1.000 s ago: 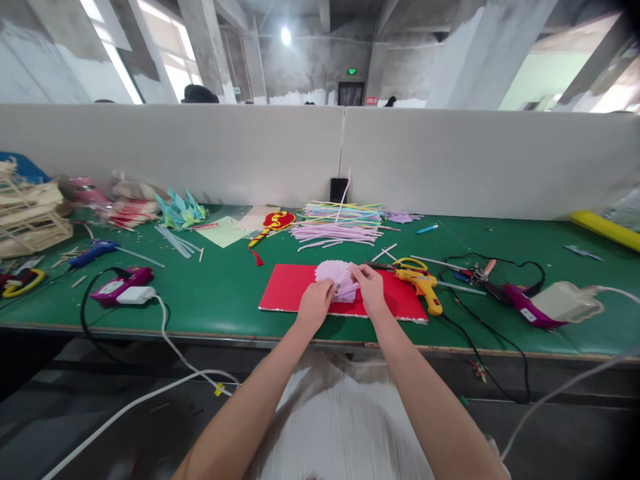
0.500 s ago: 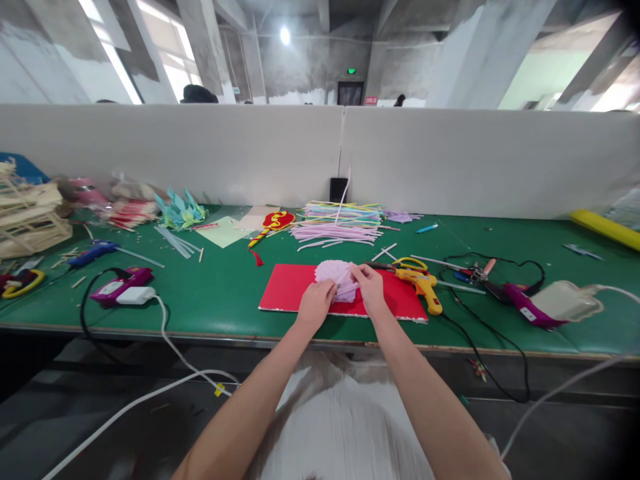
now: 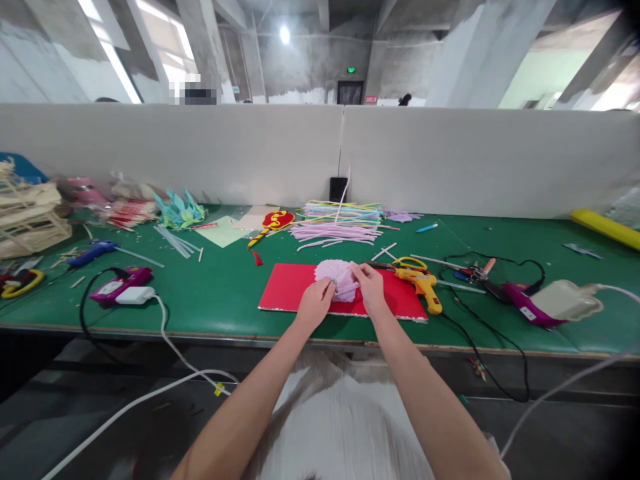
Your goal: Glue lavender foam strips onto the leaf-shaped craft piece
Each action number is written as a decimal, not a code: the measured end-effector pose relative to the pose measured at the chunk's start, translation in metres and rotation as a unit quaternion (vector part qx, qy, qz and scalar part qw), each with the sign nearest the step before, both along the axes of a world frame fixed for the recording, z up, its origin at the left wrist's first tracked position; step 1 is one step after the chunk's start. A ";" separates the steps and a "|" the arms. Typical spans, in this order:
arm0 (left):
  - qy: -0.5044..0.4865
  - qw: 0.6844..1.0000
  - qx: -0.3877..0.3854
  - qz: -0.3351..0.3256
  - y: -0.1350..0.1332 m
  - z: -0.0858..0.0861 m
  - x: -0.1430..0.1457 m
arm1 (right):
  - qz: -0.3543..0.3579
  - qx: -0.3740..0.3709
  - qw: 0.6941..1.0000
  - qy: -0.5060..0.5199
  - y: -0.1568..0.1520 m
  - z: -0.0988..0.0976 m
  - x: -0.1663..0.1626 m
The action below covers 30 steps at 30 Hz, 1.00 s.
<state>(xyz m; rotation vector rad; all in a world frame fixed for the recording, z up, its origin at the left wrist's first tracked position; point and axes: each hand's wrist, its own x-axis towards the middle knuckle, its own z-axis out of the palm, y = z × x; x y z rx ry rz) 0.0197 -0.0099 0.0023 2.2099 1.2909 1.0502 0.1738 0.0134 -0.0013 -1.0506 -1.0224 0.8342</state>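
Note:
A round, fan-like piece made of pale purple fuzzy strips (image 3: 345,288) lies on a red board (image 3: 285,287) near the table's front edge. My left hand (image 3: 316,301) grips its lower left side, the fingers pinched together. My right hand (image 3: 369,283) pinches its right edge between thumb and fingers. The hands partly cover the piece, so its lower corners are hidden. A yellow glue gun (image 3: 425,290) rests at the board's right end, beside yellow-handled scissors (image 3: 413,264).
Behind the board lies a pile of pastel pipe cleaners (image 3: 335,230), left of it a red and yellow fan-shaped ornament (image 3: 277,221). A blue glue gun (image 3: 95,253) and purple device (image 3: 121,287) are at left; another purple device (image 3: 530,307) with cables is at right.
Both hands stay at the purple piece, with only a slight shift of the left fingers. The board and tools have not moved.

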 end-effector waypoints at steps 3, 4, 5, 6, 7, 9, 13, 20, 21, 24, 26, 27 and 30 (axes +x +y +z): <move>-0.020 1.000 -0.007 -0.002 0.001 0.001 -0.001 | 0.003 -0.006 1.000 -0.001 0.000 0.001 0.000; -0.023 1.000 -0.006 -0.001 0.001 0.001 -0.001 | 0.004 -0.010 1.000 -0.002 0.000 0.001 0.000; -0.025 1.000 -0.003 0.001 0.001 0.001 -0.001 | 0.004 -0.015 1.000 -0.002 0.000 0.001 0.000; -0.026 1.000 0.000 0.003 0.001 0.001 -0.001 | 0.006 -0.021 1.000 -0.002 -0.001 0.002 -0.001; -0.027 1.000 0.004 0.006 0.001 0.001 -0.001 | 0.007 -0.028 1.000 -0.002 -0.001 0.002 -0.001; -0.030 0.999 0.012 0.007 0.000 0.002 -0.001 | 0.011 -0.044 0.999 0.000 -0.001 0.002 -0.001; -0.041 0.999 0.011 -0.023 -0.002 0.002 -0.001 | 0.016 -0.057 0.998 0.002 -0.001 0.003 -0.001; -0.069 0.996 -0.010 -0.059 -0.002 0.003 -0.002 | 0.018 -0.057 0.998 -0.004 0.000 0.003 -0.001; -0.073 0.996 -0.011 -0.053 -0.002 0.003 -0.002 | 0.018 -0.057 0.998 -0.005 0.000 0.002 -0.001; -0.084 0.996 -0.020 -0.034 -0.002 0.003 -0.002 | 0.018 -0.051 0.998 -0.008 0.001 0.001 -0.001; -0.089 0.995 -0.032 -0.033 -0.002 0.003 -0.002 | 0.016 -0.044 0.999 -0.009 0.001 0.001 -0.001; -0.090 0.995 -0.038 -0.036 -0.002 0.002 -0.001 | 0.015 -0.041 0.999 -0.010 0.001 0.000 0.000; -0.096 0.993 -0.048 -0.044 0.000 0.002 -0.001 | 0.016 -0.031 0.999 -0.018 0.000 0.001 -0.001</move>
